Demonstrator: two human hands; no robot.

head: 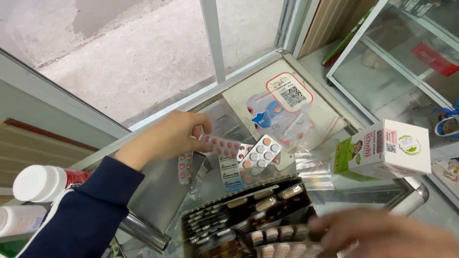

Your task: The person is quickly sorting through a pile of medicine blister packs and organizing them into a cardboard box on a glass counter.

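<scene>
I'm looking down on a glass-topped table point(158, 191) with a metal edge. Flat on the glass lie several blister strips: one with pink pills point(185, 167), one with pale round tablets point(260, 154) and a small pink one point(244, 152) just beside it. A clear plastic bag point(313, 167) lies to their right, and a green and white box point(385, 150) stands near the table's right corner. A dark tray of packed blister strips point(248, 215) sits on the near part. A printed card point(282, 105) shows beneath the glass.
</scene>
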